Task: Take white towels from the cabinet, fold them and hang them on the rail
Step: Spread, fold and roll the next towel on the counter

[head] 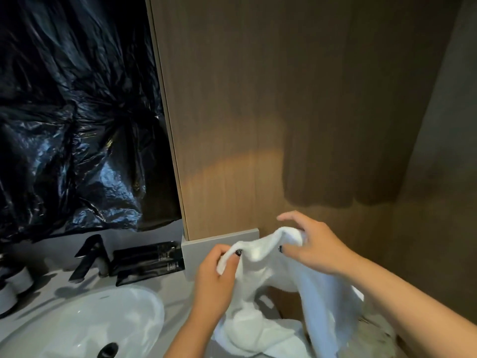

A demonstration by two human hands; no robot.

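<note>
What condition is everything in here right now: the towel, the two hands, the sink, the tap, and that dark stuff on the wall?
White towel: unfolded, held up by its top edge, the rest hanging down.
Left hand: closed, pinching the towel's edge.
Right hand: gripping the towel's bunched edge, index finger lifted off.
Sink: no water visible.
Tap: no water running.
Black plastic sheet: crumpled, covering the wall above the counter.

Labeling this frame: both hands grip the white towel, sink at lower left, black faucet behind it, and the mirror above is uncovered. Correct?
Not quite. The head view shows crinkled black plastic sheeting covering that area. The rest holds: left hand and right hand grip the white towel; sink, black faucet.
</note>
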